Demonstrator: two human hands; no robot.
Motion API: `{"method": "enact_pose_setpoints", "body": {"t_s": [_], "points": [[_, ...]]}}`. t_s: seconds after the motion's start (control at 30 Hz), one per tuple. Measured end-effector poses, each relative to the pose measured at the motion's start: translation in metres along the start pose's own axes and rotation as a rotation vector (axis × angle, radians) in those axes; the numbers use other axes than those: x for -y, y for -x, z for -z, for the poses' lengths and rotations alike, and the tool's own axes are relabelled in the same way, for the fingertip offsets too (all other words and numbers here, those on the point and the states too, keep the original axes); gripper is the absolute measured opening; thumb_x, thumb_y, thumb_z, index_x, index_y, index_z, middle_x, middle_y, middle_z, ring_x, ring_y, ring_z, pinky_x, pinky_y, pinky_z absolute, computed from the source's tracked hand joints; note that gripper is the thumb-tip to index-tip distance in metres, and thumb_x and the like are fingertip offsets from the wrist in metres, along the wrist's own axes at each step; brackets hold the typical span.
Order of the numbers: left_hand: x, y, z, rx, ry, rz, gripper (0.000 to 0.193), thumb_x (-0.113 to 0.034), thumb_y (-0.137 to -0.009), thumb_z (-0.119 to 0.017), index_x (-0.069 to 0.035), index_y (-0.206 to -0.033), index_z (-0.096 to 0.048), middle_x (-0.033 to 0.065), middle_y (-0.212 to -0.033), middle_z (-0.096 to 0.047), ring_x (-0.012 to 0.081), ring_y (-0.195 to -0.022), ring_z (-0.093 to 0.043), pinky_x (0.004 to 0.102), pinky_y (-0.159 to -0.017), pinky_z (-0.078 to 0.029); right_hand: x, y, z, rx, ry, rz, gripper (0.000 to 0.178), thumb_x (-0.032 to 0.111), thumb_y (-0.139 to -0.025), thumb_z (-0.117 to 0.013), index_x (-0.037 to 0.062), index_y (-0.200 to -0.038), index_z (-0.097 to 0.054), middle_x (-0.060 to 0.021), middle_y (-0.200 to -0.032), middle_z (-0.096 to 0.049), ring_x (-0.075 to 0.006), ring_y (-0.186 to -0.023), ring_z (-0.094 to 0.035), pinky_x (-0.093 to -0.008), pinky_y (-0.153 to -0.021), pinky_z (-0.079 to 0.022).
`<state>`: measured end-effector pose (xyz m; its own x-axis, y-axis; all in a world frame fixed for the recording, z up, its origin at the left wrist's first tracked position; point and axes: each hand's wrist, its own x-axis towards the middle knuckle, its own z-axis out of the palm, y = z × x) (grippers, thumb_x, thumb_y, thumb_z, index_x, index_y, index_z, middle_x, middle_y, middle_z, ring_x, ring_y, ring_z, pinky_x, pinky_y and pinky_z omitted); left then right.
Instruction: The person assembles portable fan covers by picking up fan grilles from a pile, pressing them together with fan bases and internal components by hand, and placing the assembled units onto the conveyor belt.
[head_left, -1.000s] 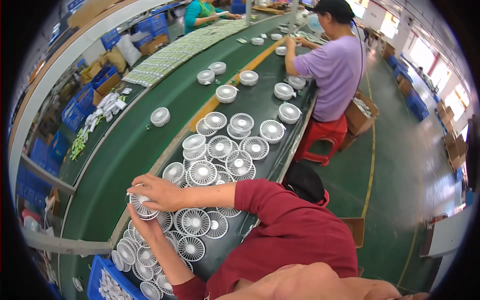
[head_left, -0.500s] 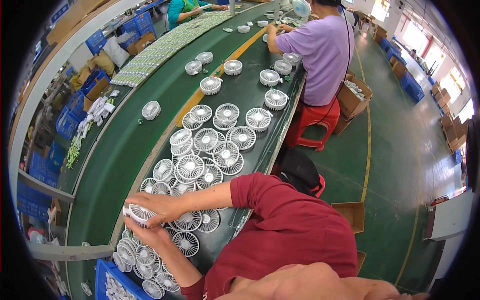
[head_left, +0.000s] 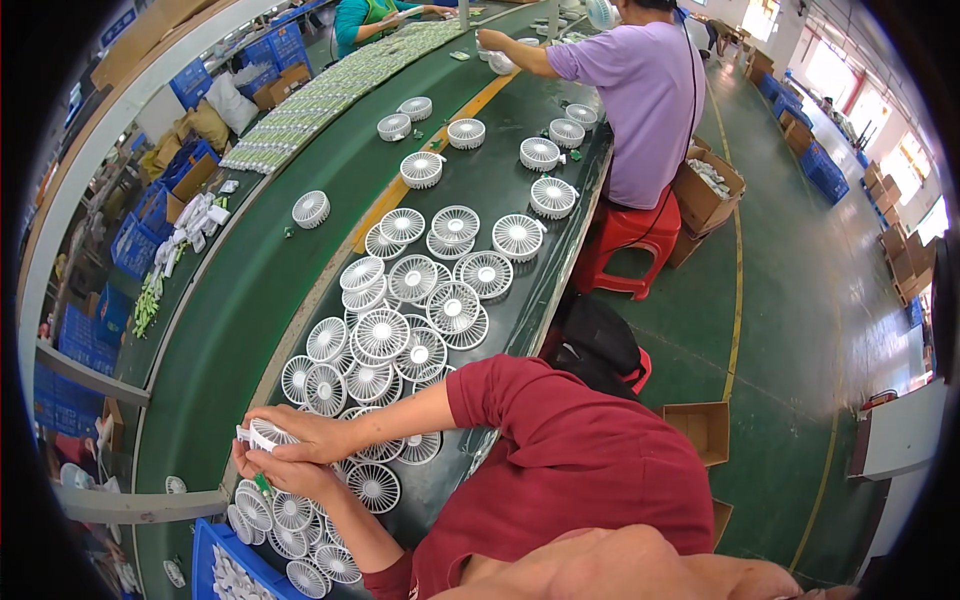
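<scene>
Both of my hands hold one small white round fan head (head_left: 270,435) over the near end of the bench. My right hand (head_left: 318,436) curls over its top and side, while my left hand (head_left: 290,472) cups it from below. A short white stub points out of the fan on the left, and my fingers cover part of its grille. Just under my left hand is a small green piece (head_left: 262,484), perhaps a circuit board. Many white round fan grilles (head_left: 382,334) lie overlapping beside my right forearm, and further grilles (head_left: 291,511) are heaped below my left hand.
A green conveyor belt (head_left: 215,380) runs along the left, carrying a fan head (head_left: 311,209). A blue crate (head_left: 205,560) of white parts stands at lower left, near a metal frame bar (head_left: 140,503). Ahead, a co-worker in purple (head_left: 645,110) sits on a red stool (head_left: 625,245).
My hands have shifted slightly left with the fan head, and the green piece shows more clearly. The fan head on the belt has moved up and right. The co-worker's arm now stretches left over the belt.
</scene>
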<state>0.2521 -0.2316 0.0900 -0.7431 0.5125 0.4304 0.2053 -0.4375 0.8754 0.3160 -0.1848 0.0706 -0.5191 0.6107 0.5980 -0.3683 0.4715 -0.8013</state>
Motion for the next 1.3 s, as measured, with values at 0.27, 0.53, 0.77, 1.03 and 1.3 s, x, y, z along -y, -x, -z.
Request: {"method": "enact_pose_setpoints", "body": {"t_s": [0.27, 0.53, 0.77, 1.03, 1.3], "points": [[0.031, -0.026, 0.039, 0.307, -0.165, 0.238, 0.054, -0.03, -0.099, -0.047, -0.006, -0.144, -0.03, 0.0143, -0.14, -0.04, 0.0249, -0.128, -0.041, 0.0364, -0.102, -0.037, -0.073, -0.072, 0.024, 0.123, 0.259, -0.212, 0.071, 0.054, -0.084, -0.058, -0.0002, -0.128, -0.044, -0.0259, -0.122, -0.053, -0.0361, -0.112, -0.054, -0.0424, -0.093, -0.044], [-0.033, -0.005, 0.043, 0.516, 0.282, 0.216, 0.029, -0.019, -0.1, -0.045, 0.004, -0.114, -0.055, 0.017, -0.12, -0.056, 0.0231, -0.106, -0.057, 0.0388, -0.095, -0.046, -0.166, -0.086, 0.087, -0.02, 0.874, -0.22, 0.082, 0.044, -0.068, -0.074, 0.0013, -0.132, -0.044, -0.0256, -0.132, -0.047, -0.0434, -0.118, -0.047, -0.0476, -0.101, -0.038], [-0.157, 0.01, 0.031, 0.831, 0.985, -0.272, 0.032, -0.027, -0.097, -0.051, 0.001, -0.09, -0.065, 0.0223, -0.094, -0.065, 0.0308, -0.078, -0.063, 0.0375, -0.065, -0.055, -0.077, -0.052, 0.056, 0.291, 0.757, -0.128, 0.045, 0.028, -0.08, -0.069, 0.0061, -0.118, -0.059, -0.0282, -0.132, -0.046, -0.0425, -0.126, -0.041, -0.0474, -0.105, -0.035], [-0.18, 0.012, 0.009, 0.96, 1.114, -0.309, 0.026, -0.021, -0.095, -0.056, -0.001, -0.082, -0.067, 0.0205, -0.098, -0.067, 0.0251, -0.068, -0.066, 0.0327, -0.059, -0.055, -0.073, -0.008, 0.046, 0.349, 0.952, 0.042, 0.034, 0.027, -0.081, -0.068, 0.0042, -0.106, -0.065, -0.016, -0.124, -0.056, -0.0341, -0.116, -0.05, -0.0432, -0.098, -0.04], [-0.193, 0.026, 0.018, 0.821, 0.893, -0.166, 0.007, -0.006, -0.082, -0.068, -0.005, -0.076, -0.068, 0.006, -0.087, -0.067, 0.0194, -0.08, -0.065, 0.0291, -0.069, -0.055, -0.076, -0.006, 0.045, 0.295, 0.932, 0.042, 0.033, 0.029, -0.081, -0.067, 0.005, -0.104, -0.067, -0.0146, -0.12, -0.057, -0.0328, -0.115, -0.049, -0.0427, -0.098, -0.039]]}}
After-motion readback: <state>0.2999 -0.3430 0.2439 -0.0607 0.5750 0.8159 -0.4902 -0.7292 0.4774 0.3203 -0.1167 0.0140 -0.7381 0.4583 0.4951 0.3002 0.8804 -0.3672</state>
